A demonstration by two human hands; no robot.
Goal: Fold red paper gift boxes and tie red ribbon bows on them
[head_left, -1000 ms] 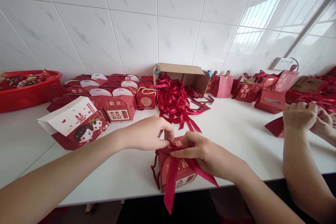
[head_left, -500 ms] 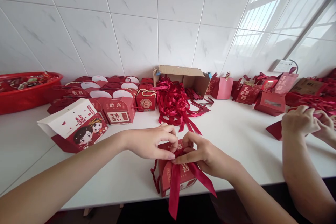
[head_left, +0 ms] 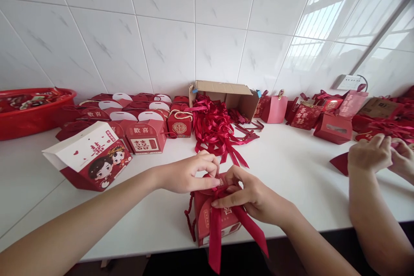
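A red gift box [head_left: 203,211] with a dark red cord handle [head_left: 192,220] rests at the table's front edge. Over its top lies a wide red satin ribbon [head_left: 215,241], its two tails hanging past the front. My left hand [head_left: 190,172] comes from the left, thumb and fingers closed on the ribbon at the top of the box. From the right, my right hand [head_left: 250,194] pinches the same ribbon close beside it, thumb pressed near the knot. The fingers partly cover where the ribbon crosses.
A cardboard carton [head_left: 223,87] spills a heap of red ribbons [head_left: 215,123]. Finished-looking red boxes [head_left: 147,136] and a white-and-red box [head_left: 97,155] stand left, near a red basin [head_left: 32,118]. At right, a co-worker's hands [head_left: 371,153] work among red bags [head_left: 302,114].
My left hand has shifted slightly, its thumb moving up and right along the ribbon. My right hand stays almost in place, and the box has barely moved.
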